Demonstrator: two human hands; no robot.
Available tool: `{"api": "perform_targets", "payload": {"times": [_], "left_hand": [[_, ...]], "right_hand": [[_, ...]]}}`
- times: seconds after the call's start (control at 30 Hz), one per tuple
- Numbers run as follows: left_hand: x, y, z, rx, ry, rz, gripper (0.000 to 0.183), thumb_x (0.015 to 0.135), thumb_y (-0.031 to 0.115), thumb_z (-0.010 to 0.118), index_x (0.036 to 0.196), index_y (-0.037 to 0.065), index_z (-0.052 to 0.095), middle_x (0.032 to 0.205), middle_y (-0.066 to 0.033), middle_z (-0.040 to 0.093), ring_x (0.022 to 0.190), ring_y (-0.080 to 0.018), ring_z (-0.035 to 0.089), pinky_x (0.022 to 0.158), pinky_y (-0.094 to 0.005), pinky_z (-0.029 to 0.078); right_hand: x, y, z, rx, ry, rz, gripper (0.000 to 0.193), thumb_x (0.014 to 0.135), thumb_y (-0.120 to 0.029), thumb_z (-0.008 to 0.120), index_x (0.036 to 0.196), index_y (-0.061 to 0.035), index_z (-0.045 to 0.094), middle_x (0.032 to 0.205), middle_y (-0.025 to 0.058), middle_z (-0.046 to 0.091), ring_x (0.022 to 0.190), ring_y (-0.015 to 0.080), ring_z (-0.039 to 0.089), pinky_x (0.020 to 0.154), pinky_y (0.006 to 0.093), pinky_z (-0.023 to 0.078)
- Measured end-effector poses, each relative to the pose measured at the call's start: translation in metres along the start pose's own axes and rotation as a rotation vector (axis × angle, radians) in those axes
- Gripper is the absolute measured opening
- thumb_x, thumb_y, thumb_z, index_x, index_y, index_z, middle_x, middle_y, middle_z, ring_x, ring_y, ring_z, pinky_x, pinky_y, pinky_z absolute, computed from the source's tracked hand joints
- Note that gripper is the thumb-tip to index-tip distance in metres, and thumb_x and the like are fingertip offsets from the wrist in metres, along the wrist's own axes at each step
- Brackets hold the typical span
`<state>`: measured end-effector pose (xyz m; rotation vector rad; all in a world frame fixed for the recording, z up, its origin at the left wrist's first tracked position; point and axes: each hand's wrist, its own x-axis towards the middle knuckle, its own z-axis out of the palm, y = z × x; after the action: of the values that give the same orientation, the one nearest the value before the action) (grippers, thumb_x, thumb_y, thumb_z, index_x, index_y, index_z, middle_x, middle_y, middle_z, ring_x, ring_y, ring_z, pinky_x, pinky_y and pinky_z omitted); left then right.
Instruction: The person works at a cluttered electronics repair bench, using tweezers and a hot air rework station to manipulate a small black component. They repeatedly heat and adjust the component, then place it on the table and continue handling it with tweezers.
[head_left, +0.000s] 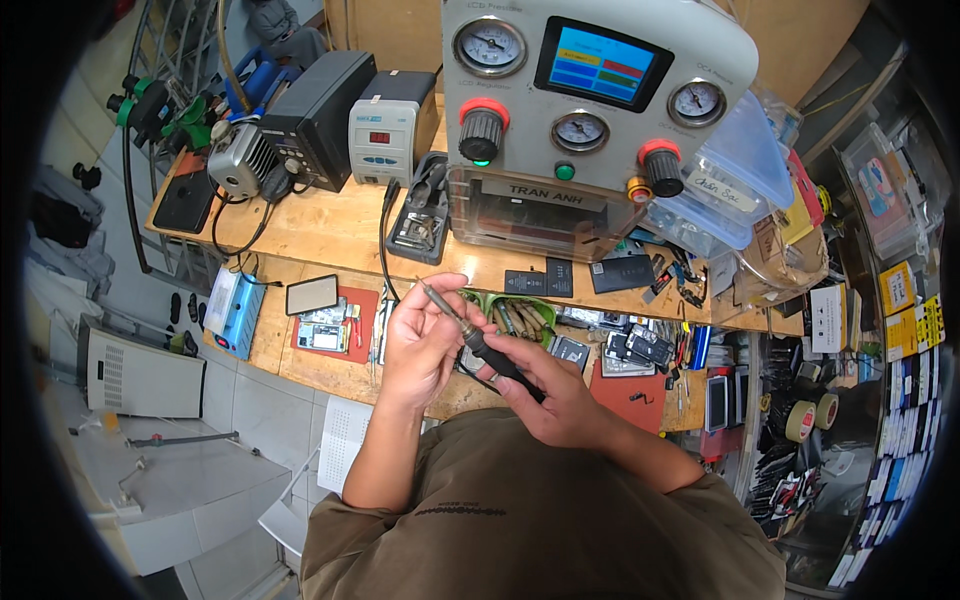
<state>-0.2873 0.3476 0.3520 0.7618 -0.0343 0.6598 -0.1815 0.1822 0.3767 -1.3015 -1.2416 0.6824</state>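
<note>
A soldering iron (pixel 478 340) with a black handle and a thin metal tip lies between both hands above the wooden workbench (pixel 330 235). My right hand (pixel 555 395) grips the black handle. My left hand (pixel 420 335) pinches the metal shaft near the tip with thumb and fingers. A black cable runs from the iron's handle up toward the stand (pixel 422 215) on the upper shelf. Below the hands sit a green tray of tools (pixel 515 312) and several small phone parts.
A grey machine with gauges, knobs and a blue screen (pixel 590 110) stands at the back. A soldering station (pixel 388 130), a black box (pixel 320 110) and a hot-air tool (pixel 240 160) sit at left. Clear plastic boxes (pixel 730 180) and tape rolls (pixel 805 415) crowd the right. A red mat (pixel 330 322) holds phone parts.
</note>
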Motion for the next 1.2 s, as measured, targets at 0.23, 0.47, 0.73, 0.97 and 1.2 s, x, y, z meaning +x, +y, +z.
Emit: {"api": "perform_targets", "payload": {"times": [0.23,0.47,0.73,0.97,1.2], "left_hand": [[-0.006,0.002,0.004,0.003,0.091,-0.073,0.064,0.096,0.018,0.074,0.148,-0.004,0.042,0.111,-0.0128,0.067,0.108,-0.0279,0.069,0.094,-0.039,0.059],[-0.002,0.0,-0.005,0.028,0.002,-0.07,0.068,0.095,0.016,0.075,0.15,-0.004,0.04,0.117,-0.0129,0.066,0.117,-0.0298,0.067,0.092,-0.0376,0.06],[-0.001,-0.003,-0.002,0.019,0.011,-0.087,0.058,0.097,0.01,0.072,0.146,-0.004,0.044,0.115,-0.013,0.066,0.114,-0.0285,0.067,0.094,-0.0374,0.059],[-0.003,-0.005,-0.002,-0.018,0.011,-0.087,0.056,0.1,0.01,0.067,0.147,-0.005,0.042,0.12,-0.0152,0.066,0.118,-0.0302,0.067,0.097,-0.0364,0.058],[-0.001,-0.007,0.001,-0.058,0.018,-0.111,0.056,0.101,0.011,0.066,0.148,-0.005,0.041,0.121,-0.0161,0.066,0.122,-0.0304,0.065,0.1,-0.0366,0.057]], "right_hand": [[-0.002,0.0,-0.002,-0.006,-0.006,0.014,0.05,0.1,0.003,0.058,0.148,-0.0003,0.045,0.129,0.0205,0.066,0.109,0.0248,0.072,0.09,0.0341,0.056],[-0.002,0.001,-0.001,-0.025,-0.006,0.009,0.049,0.1,0.002,0.058,0.148,-0.0007,0.045,0.122,0.0183,0.069,0.108,0.0238,0.072,0.09,0.0333,0.056],[-0.003,0.001,-0.002,-0.002,0.01,0.055,0.049,0.101,0.001,0.057,0.148,-0.002,0.046,0.119,0.0172,0.069,0.105,0.0227,0.072,0.089,0.032,0.056],[-0.002,0.0,-0.003,0.045,0.007,0.058,0.047,0.102,0.0,0.055,0.148,-0.001,0.045,0.123,0.0183,0.067,0.111,0.0222,0.07,0.089,0.0316,0.057],[-0.002,0.003,-0.003,0.07,0.002,0.095,0.048,0.103,0.0,0.055,0.149,-0.0001,0.043,0.125,0.0191,0.065,0.113,0.022,0.069,0.09,0.0312,0.057]]}}
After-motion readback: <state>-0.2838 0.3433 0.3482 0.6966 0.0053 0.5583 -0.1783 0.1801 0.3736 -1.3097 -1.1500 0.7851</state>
